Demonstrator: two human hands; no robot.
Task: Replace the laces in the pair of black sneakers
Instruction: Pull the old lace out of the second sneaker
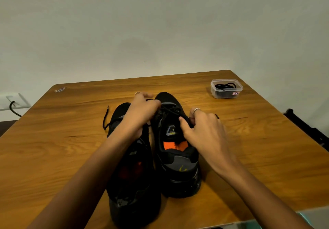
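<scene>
— How is each grip set?
— The black lace [169,108] is pinched by the curled left hand [142,111]; the right black mesh sneaker [175,150] is held at its collar by the right hand [204,131].
— And the pair?
— Both are stood side by side on the wooden tabletop [62,148], the left black sneaker [131,184] nearer.

Two black sneakers stand side by side on the wooden surface [53,157], heels toward its near edge. The left hand [142,111] reaches across the left sneaker [131,184] and pinches the lace [169,108] of the right sneaker [178,166] near its toe. The right hand [204,131] grips that sneaker's right side beside the tongue, thumb on top. A loose lace end [106,117] trails from the left sneaker toward the left edge. Near the far right corner sits a clear plastic box [226,88] holding coiled black laces [225,86].
</scene>
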